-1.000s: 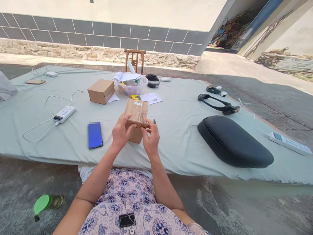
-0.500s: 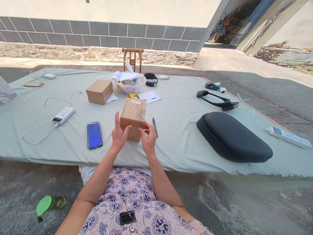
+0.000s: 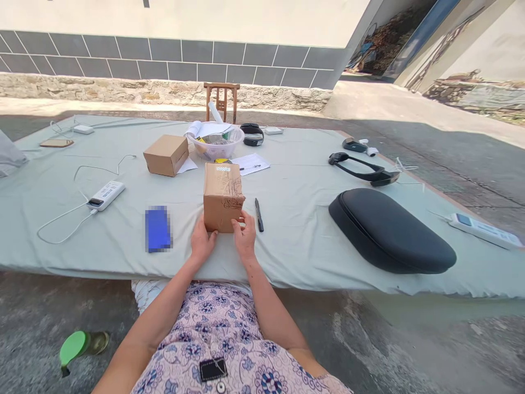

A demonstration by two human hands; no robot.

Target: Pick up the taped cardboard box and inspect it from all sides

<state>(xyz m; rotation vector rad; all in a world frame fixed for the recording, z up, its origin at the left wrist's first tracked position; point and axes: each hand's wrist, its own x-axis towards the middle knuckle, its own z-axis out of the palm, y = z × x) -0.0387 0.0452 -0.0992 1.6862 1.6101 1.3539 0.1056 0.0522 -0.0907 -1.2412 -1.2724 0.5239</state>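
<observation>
A small brown cardboard box [image 3: 223, 205] stands on the cloth in front of me, its lid down. Dark scribbles run over the right part of its top and front, and a white printed mark lies near the far edge. My left hand [image 3: 202, 241] grips the lower left corner, thumb at the bottom of the front. On the other side my right hand [image 3: 245, 234] holds the lower right corner between thumb and fingers; some fingertips are hidden behind the box. A black pen [image 3: 259, 215] lies just right of my right hand.
A blurred blue phone [image 3: 158, 229] lies left. Behind stand another cardboard box [image 3: 164, 156] and a filled plastic basket [image 3: 215, 150]. Papers [image 3: 252, 164] lie beside it. Rightward are a black case [image 3: 391, 230] and a black headset [image 3: 365, 172]. A corded white power bank [image 3: 105, 195] sits left.
The box's front flap has gone down, so its front face now shows whole. Both my hands have moved down from the lid edge to the box's lower corners.
</observation>
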